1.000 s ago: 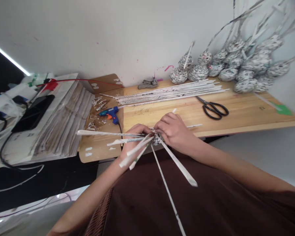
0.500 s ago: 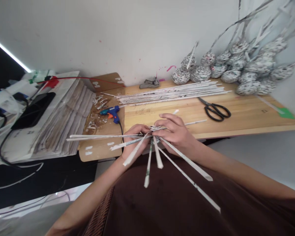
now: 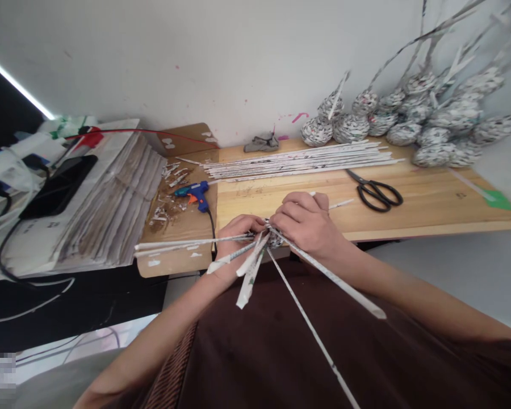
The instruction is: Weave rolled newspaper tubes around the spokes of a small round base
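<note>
- Woven paper piece (image 3: 275, 238): mostly hidden between both hands, at the near edge of the wooden board (image 3: 281, 190); whether it touches the board, can't tell.
- Left hand (image 3: 238, 227): fingers bent in, gripping the piece's left side; near the board's left front corner.
- Right hand (image 3: 304, 221): fingers curled, pinching at the piece's upper right, over the board's front edge; fingertips partly hidden, exact hold unclear.
- Loose paper strips (image 3: 333, 278): fan out from the piece, some leftward past the board's left side, others toward the wearer, over the brown garment (image 3: 259, 352).
- Scissors (image 3: 361, 179): lying on the board, right of its middle, black handles toward the near edge.
- Row of paper rods (image 3: 302, 163): flat along the board's back half.
- Grey lump (image 3: 260, 144): board's back edge, left part.
- Woven gourd shapes (image 3: 351, 128): heaped at the board's back right, stems up.
- Green patch (image 3: 497, 199): board's right end.
- Blue glue gun (image 3: 199, 194), paper scraps (image 3: 159, 215): just left of the board.
- Paper stack (image 3: 123, 210), black phone (image 3: 62, 187) on it: farther left of the board.
</note>
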`<state>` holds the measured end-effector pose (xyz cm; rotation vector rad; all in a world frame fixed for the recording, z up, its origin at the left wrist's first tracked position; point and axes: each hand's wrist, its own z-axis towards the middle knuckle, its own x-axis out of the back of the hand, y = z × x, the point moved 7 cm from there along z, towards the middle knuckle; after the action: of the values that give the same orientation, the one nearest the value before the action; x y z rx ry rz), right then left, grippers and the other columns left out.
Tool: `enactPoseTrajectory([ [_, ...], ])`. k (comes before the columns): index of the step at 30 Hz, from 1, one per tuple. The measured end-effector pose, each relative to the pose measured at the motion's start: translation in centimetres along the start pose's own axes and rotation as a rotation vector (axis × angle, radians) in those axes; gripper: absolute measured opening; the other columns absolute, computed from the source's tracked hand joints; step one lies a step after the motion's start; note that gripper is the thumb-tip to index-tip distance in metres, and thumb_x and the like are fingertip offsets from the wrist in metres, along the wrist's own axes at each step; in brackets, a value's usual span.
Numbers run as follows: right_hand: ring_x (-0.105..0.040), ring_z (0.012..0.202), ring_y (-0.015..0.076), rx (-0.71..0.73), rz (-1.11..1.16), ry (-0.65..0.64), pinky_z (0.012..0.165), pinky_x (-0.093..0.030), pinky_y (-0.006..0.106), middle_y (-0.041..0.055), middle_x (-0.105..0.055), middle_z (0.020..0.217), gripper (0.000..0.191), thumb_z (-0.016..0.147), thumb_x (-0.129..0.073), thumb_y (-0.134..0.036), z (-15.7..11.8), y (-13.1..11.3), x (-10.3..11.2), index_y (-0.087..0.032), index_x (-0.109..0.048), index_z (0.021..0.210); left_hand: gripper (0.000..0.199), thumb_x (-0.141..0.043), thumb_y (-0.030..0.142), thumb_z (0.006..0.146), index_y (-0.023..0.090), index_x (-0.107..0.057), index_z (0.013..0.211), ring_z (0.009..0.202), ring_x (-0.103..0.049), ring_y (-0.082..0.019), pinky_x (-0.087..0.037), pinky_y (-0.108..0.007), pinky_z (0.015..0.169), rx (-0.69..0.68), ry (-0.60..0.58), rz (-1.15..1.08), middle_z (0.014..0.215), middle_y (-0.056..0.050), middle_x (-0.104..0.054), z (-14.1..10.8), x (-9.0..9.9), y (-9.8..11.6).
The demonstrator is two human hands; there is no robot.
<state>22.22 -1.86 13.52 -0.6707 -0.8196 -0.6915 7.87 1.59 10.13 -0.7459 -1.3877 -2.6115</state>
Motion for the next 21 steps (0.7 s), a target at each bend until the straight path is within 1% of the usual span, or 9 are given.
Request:
enactPoseTrajectory([
  [6,-0.056,0.097,0.0263,0.003,-0.125,-0.04,0.082,-0.032,0.044,0.0073,-0.068,0.087,0.017,0.101,-0.053,-0.027,-0.5,-0.7,0.3,-0.021,-0.066,0.092,0.005,-0.072,0.022,0.083,0.021,-0.07,0.079,0.083,-0.069,-0.018,-0.054,-0.03,0.077,0.038,0.032,0.008,0.087,-0.004,-0.075,-0.2,0.2,-0.2],
  [8,-0.056,0.105,0.0278,0.03,-0.08,-0.043,0.085,-0.035,0.045,0.0085,-0.071,0.098,0.014,0.099,-0.055,-0.023,-0.8,-0.7,0.1,-0.02,-0.067,0.103,0.004,-0.071,0.02,0.082,0.02,-0.07,0.078,0.079,-0.068,-0.017,-0.054,-0.029,0.074,0.081,0.053,0.011,0.084,-0.004,-0.074,-0.1,0.3,-0.3],
  [10,-0.052,0.123,0.0308,0.063,-0.031,-0.029,0.093,-0.036,0.046,0.0096,-0.07,0.116,0.022,0.096,-0.056,-0.018,-1.3,-0.9,0.0,-0.021,-0.066,0.115,0.003,-0.069,0.017,0.081,0.019,-0.069,0.079,0.073,-0.066,-0.015,-0.053,-0.026,0.069,0.136,0.092,0.001,0.08,-0.003,-0.073,0.0,0.5,-0.3],
  [12,-0.043,0.138,0.0345,0.084,-0.024,0.034,0.099,-0.035,0.049,0.0079,-0.066,0.13,0.025,0.092,-0.061,-0.016,-1.7,-1.0,0.3,-0.026,-0.068,0.113,0.01,-0.068,0.017,0.081,0.019,-0.071,0.09,0.071,-0.067,-0.015,-0.054,-0.025,0.067,0.177,0.112,-0.041,0.081,-0.002,-0.074,0.1,0.6,-0.5],
  [14,-0.038,0.142,0.0373,0.081,-0.056,0.157,0.102,-0.034,0.053,0.0037,-0.063,0.136,0.02,0.088,-0.067,-0.019,-2.1,-0.9,1.0,-0.031,-0.072,0.103,0.022,-0.068,0.019,0.08,0.019,-0.072,0.101,0.075,-0.07,-0.016,-0.056,-0.027,0.072,0.168,0.097,-0.053,0.086,-0.003,-0.076,0.2,0.5,-0.5],
  [16,-0.039,0.141,0.0389,0.034,-0.083,0.317,0.104,-0.035,0.055,0.0018,-0.063,0.134,0.015,0.084,-0.074,-0.025,-2.3,-0.6,2.0,-0.034,-0.074,0.096,0.022,-0.068,0.017,0.079,0.019,-0.074,0.1,0.08,-0.071,-0.018,-0.057,-0.03,0.078,0.134,0.084,0.001,0.088,-0.004,-0.077,0.2,0.4,-0.5],
  [18,-0.046,0.133,0.0387,-0.078,-0.063,0.44,0.104,-0.038,0.056,0.0049,-0.066,0.126,0.015,0.082,-0.078,-0.031,-2.5,0.3,2.6,-0.034,-0.075,0.096,0.02,-0.066,0.011,0.076,0.02,-0.076,0.09,0.082,-0.07,-0.019,-0.056,-0.032,0.082,0.117,0.096,0.051,0.086,-0.003,-0.077,0.2,0.5,-0.7],
  [20,-0.059,0.114,0.0339,-0.197,0.057,0.46,0.098,-0.045,0.052,0.0082,-0.07,0.108,0.011,0.084,-0.076,-0.033,-2.3,1.2,2.2,-0.028,-0.074,0.094,0.024,-0.063,0.007,0.073,0.021,-0.077,0.087,0.081,-0.07,-0.019,-0.056,-0.033,0.083,0.128,0.112,0.059,0.084,-0.002,-0.076,0.1,0.5,-1.0],
  [21,-0.064,0.101,0.0292,-0.257,0.165,0.423,0.091,-0.05,0.047,0.0076,-0.071,0.097,0.009,0.086,-0.072,-0.032,-2.1,1.7,1.6,-0.025,-0.073,0.093,0.025,-0.063,0.006,0.073,0.021,-0.077,0.087,0.081,-0.07,-0.019,-0.056,-0.034,0.082,0.133,0.119,0.053,0.084,-0.002,-0.076,0.0,0.4,-1.1],
])
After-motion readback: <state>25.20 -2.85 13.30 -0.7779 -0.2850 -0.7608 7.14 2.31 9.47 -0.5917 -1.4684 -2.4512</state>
